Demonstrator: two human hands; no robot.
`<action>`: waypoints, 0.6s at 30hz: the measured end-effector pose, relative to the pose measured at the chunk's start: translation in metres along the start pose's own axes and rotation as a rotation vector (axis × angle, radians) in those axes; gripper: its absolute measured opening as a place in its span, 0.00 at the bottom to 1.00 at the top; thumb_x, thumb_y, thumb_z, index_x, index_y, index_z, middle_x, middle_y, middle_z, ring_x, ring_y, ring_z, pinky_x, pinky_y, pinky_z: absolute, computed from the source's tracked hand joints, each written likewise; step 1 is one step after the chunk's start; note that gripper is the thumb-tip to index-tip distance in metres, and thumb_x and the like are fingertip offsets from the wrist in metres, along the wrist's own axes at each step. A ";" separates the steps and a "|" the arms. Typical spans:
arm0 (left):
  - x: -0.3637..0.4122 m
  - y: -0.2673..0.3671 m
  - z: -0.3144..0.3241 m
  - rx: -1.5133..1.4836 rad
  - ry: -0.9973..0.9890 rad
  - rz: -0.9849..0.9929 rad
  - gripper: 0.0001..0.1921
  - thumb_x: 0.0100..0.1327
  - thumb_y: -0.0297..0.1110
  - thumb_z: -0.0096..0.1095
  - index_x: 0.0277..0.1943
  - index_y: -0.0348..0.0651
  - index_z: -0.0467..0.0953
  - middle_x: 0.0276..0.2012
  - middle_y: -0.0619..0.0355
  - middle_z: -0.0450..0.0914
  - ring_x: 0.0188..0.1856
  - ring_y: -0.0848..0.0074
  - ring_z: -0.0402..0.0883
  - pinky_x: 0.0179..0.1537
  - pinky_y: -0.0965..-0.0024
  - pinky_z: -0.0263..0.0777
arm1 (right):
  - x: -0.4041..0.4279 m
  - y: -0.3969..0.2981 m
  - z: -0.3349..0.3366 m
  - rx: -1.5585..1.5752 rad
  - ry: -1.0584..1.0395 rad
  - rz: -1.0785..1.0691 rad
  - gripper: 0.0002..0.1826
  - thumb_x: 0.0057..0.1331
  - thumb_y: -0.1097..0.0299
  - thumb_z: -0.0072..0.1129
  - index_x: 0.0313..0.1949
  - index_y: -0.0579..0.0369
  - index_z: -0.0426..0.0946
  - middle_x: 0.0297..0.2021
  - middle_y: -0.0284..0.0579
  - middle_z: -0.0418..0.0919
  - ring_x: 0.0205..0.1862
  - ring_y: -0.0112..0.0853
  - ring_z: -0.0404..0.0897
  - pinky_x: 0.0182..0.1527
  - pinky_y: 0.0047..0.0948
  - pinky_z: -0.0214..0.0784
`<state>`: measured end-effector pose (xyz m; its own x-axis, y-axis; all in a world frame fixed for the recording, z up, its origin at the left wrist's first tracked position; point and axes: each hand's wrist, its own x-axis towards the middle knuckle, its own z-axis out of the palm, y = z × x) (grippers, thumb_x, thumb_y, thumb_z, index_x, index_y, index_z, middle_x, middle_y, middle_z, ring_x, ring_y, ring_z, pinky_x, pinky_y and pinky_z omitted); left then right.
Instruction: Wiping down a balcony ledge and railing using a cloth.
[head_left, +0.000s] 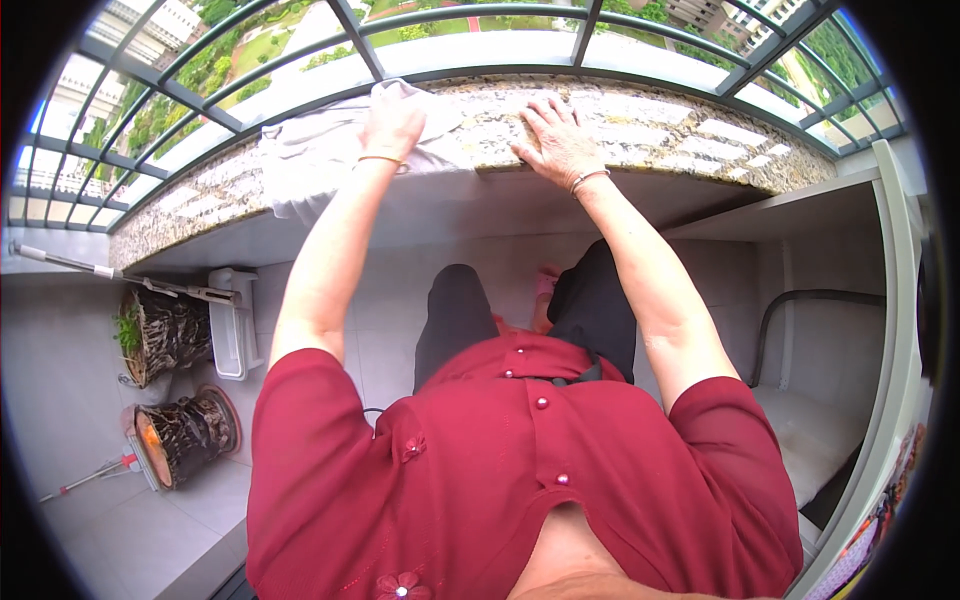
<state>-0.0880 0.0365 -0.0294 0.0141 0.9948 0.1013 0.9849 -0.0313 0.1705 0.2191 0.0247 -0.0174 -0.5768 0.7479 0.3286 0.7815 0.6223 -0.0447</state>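
On a granite windowsill (645, 135) lies a pale grey cloth (315, 154), spread along the left part and hanging over the front edge. My left hand (394, 127) is closed on a bunched part of the cloth, near the window bars. To its right, my right hand (559, 146) rests palm down on the bare granite with the fingers spread, holding nothing. Both wrists wear bracelets. Sunlight falls in bright patches across the stone.
Metal window bars (465, 11) run behind the sill. At the left are a mop handle (67, 262), a white plastic bucket (232, 322), a bark-covered planter (169, 334) and a wooden stump (187, 439). A pale cabinet panel (889, 300) and a dark hose (765, 330) are at the right.
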 end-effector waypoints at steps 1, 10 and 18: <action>0.006 0.050 0.009 0.000 0.035 -0.210 0.32 0.56 0.52 0.49 0.61 0.45 0.63 0.64 0.42 0.55 0.65 0.47 0.55 0.60 0.40 0.49 | -0.007 0.015 0.006 -0.018 -0.019 0.020 0.32 0.63 0.41 0.42 0.59 0.46 0.64 0.62 0.39 0.61 0.66 0.40 0.56 0.66 0.47 0.43; -0.036 -0.026 0.021 0.237 0.140 -0.202 0.33 0.61 0.60 0.42 0.64 0.50 0.60 0.65 0.52 0.58 0.68 0.50 0.50 0.65 0.42 0.41 | -0.002 0.007 0.000 0.019 -0.100 0.031 0.32 0.61 0.41 0.46 0.59 0.46 0.65 0.62 0.36 0.61 0.67 0.36 0.53 0.67 0.42 0.43; -0.087 -0.176 -0.054 0.410 -0.088 -0.540 0.32 0.63 0.61 0.37 0.67 0.59 0.56 0.69 0.59 0.51 0.70 0.60 0.48 0.63 0.39 0.43 | -0.013 0.022 0.005 -0.057 -0.119 0.056 0.32 0.61 0.42 0.46 0.60 0.46 0.63 0.63 0.38 0.60 0.67 0.39 0.54 0.67 0.42 0.42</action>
<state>-0.2715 -0.0497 -0.0149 -0.5004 0.8655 0.0232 0.8436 0.4935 -0.2116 0.2424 0.0294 -0.0275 -0.5532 0.8053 0.2130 0.8236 0.5671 -0.0051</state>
